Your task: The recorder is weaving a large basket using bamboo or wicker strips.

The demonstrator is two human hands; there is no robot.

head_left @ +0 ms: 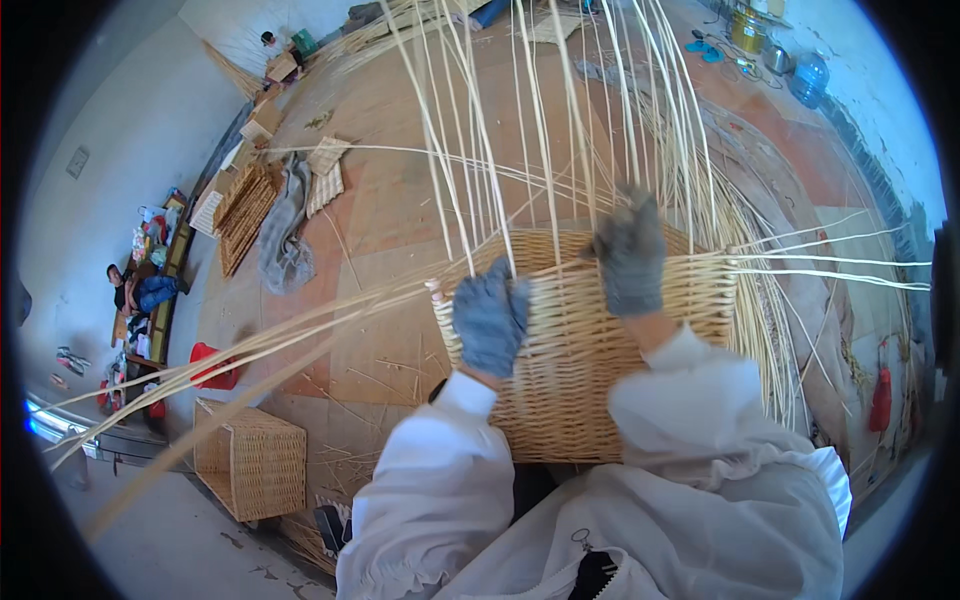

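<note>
Between my knees and the tiled floor (380,220), the half-woven rectangular basket of pale yellow wicker (575,370) stands with its long side running left to right across me, its tight ribbed wall facing my chest. Both hands wear grey knitted gloves. My left hand (490,315) lies flat against the wall near the left corner, fingers together and pressed onto the weave. My right hand (630,255) sits higher, at the rim, and is the nearer one to the thin upright willow stakes (540,120) that rise straight away from it; its fingers curl over the top edge, though I cannot tell whether they pinch a stake. Loose smooth rods (250,345) splay off leftward from the corner.
</note>
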